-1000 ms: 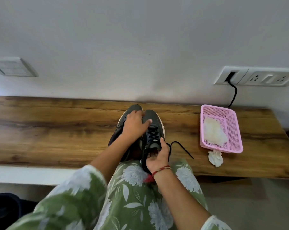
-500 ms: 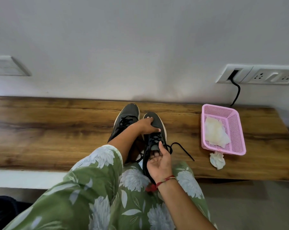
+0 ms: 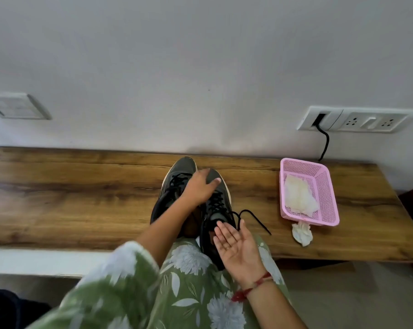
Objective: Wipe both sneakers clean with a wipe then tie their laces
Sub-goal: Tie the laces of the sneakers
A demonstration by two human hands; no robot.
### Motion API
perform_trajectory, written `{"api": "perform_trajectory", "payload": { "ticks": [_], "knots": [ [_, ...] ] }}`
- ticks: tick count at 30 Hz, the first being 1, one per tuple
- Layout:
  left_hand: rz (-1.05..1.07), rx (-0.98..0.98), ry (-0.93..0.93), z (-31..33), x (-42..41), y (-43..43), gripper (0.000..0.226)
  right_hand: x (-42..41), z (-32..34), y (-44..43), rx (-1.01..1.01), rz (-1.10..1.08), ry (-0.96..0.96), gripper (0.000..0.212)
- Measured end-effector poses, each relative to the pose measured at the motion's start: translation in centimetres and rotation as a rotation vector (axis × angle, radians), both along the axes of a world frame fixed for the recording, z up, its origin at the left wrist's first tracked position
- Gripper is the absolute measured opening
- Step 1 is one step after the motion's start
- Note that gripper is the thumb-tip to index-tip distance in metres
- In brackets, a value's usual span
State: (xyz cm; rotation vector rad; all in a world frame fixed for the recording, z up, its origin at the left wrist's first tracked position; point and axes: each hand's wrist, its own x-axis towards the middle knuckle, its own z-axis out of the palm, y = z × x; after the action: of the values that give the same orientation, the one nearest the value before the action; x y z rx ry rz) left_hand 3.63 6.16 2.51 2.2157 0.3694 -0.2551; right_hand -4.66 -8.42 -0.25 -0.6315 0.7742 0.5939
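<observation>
Two dark sneakers stand side by side on the wooden bench, toes toward the wall. The left sneaker has black laces showing. My left hand holds the toe of the right sneaker, thumb across the top and fingers curled down its inner side. My right hand hovers palm up over that sneaker's heel with straight fingers, holding nothing. A loose black lace loops out to the right past my thumb. A crumpled used wipe lies on the bench.
A pink plastic basket with white wipes inside stands at the right of the bench, just behind the used wipe. A wall socket with a black cable is above it. My green floral clothing fills the foreground.
My left hand moved from the left sneaker onto the right sneaker's toe. My right hand let go of the heel area, turned palm up and drew back a little.
</observation>
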Motion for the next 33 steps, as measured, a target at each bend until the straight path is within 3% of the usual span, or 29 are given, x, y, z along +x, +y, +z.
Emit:
{"api": "perform_trajectory", "payload": {
  "ticks": [3,5,8,11,14,22,33],
  "knots": [
    [0.377,-0.144,-0.324,0.7,-5.5,-1.1,0.025,0.0,0.2,-2.1,-0.09,-0.037,-0.029,0.029],
    [0.58,-0.348,-0.287,0.3,-9.0,-2.0,0.011,0.3,0.2,-2.7,-0.215,-0.042,-0.05,0.023],
    [0.733,-0.59,-0.091,-1.7,-10.9,-2.9,0.015,0.9,-0.1,-1.7,-0.491,0.045,-0.169,0.021],
    [0.748,-0.725,0.023,-3.6,-10.2,-2.7,0.033,1.1,0.4,-0.2,-0.74,0.12,-0.394,0.015],
    [0.745,-0.731,0.037,-4.2,-8.6,-2.4,0.025,1.3,1.3,0.4,-0.778,0.26,-0.57,0.036],
    [0.688,-0.749,0.053,-4.2,-7.5,-2.5,0.016,2.1,0.4,0.7,-0.804,0.746,-0.64,0.055],
    [0.751,-0.727,-0.262,-0.6,-8.2,-1.3,0.026,1.5,3.9,-1.5,-0.746,0.326,-0.76,0.044]
  ]
}}
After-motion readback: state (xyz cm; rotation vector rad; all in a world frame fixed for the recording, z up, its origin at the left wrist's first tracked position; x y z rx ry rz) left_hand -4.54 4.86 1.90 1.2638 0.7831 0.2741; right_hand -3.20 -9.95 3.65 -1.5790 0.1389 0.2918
